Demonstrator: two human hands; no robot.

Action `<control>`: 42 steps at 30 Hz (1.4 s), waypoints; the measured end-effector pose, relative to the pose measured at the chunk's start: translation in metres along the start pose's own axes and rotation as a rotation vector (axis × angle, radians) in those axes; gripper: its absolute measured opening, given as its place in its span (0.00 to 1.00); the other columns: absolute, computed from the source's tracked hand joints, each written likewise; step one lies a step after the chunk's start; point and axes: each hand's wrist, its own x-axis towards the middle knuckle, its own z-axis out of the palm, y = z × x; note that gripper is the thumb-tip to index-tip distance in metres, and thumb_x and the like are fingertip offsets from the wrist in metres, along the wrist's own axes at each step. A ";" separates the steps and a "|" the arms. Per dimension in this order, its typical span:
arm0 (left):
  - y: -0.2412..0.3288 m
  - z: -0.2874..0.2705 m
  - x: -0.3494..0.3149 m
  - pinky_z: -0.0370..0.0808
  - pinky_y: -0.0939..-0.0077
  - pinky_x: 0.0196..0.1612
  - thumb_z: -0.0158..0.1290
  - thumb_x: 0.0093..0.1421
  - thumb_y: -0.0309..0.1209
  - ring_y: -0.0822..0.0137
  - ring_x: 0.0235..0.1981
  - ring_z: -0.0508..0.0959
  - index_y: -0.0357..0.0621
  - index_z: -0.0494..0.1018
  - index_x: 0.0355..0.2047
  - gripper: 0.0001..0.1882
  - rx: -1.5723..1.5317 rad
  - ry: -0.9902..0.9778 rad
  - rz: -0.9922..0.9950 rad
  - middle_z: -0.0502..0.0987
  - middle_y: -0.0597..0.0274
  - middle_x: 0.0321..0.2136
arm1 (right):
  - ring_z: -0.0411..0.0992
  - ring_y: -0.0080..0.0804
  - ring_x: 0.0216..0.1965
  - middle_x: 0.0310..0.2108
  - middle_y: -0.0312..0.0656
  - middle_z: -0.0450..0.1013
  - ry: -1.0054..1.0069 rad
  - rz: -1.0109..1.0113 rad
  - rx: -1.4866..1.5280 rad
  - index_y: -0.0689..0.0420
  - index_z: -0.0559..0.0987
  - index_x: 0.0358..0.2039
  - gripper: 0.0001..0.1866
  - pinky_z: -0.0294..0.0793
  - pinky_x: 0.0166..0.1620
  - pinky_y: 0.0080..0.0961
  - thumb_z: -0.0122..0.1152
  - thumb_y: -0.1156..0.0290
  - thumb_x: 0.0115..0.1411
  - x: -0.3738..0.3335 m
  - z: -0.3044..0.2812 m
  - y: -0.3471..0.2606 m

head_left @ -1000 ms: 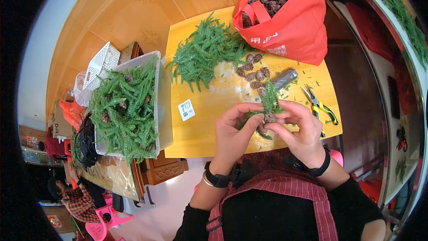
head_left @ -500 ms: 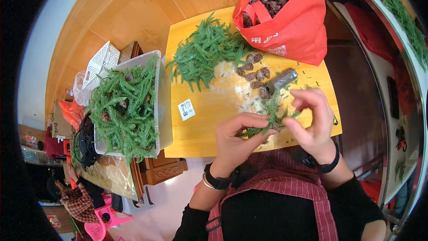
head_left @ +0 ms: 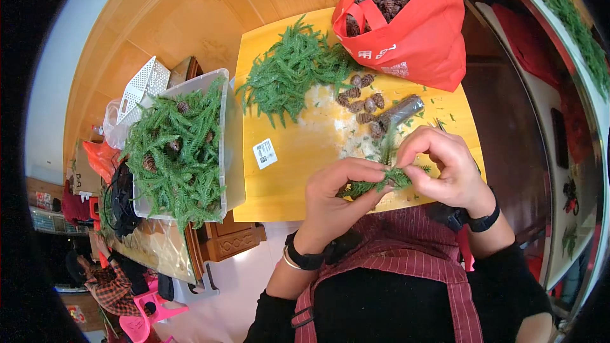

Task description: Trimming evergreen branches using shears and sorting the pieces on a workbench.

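Over the near edge of the yellow table [head_left: 286, 178], my left hand [head_left: 343, 194] pinches a green artificial pine sprig [head_left: 387, 178] between thumb and fingers. My right hand [head_left: 441, 168] has its thumb and forefinger closed on the same sprig from the right side. Just beyond the hands lie several loose pine cones [head_left: 370, 105] and a dark cylindrical roll in clear wrap [head_left: 401, 112]. A heap of green pine sprigs [head_left: 292, 70] rests on the table's far left part.
A red bag [head_left: 422, 44] full of pine cones stands at the far right corner. Left of the table is a clear plastic bin [head_left: 225, 133] heaped with sprigs bearing cones. A white label [head_left: 265, 153] lies on the tabletop. Another person [head_left: 114, 289] sits at the lower left.
My right hand has come in from the right, its raised, spread fingers closing on the sprig. My left hand keeps its hold in nearly the same place.
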 end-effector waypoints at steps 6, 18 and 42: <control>0.002 -0.002 0.005 0.73 0.76 0.38 0.60 0.41 0.14 0.66 0.34 0.78 0.38 0.73 0.27 0.12 0.039 -0.036 0.024 0.77 0.53 0.31 | 0.74 0.33 0.34 0.31 0.44 0.75 -0.086 -0.147 -0.043 0.58 0.73 0.25 0.10 0.71 0.39 0.25 0.67 0.76 0.43 0.002 -0.007 0.002; 0.008 -0.002 0.006 0.74 0.76 0.37 0.61 0.42 0.16 0.65 0.33 0.78 0.39 0.74 0.27 0.12 0.030 -0.106 0.011 0.78 0.55 0.29 | 0.72 0.28 0.34 0.31 0.40 0.72 -0.025 0.041 0.286 0.59 0.67 0.34 0.19 0.70 0.39 0.23 0.68 0.75 0.45 0.001 0.002 0.004; 0.021 0.005 0.003 0.75 0.75 0.30 0.61 0.40 0.18 0.60 0.28 0.78 0.38 0.73 0.27 0.13 0.566 0.030 0.359 0.78 0.52 0.31 | 0.65 0.23 0.26 0.24 0.35 0.72 0.169 -0.145 -0.163 0.58 0.68 0.33 0.16 0.63 0.34 0.20 0.64 0.79 0.45 -0.002 0.014 -0.005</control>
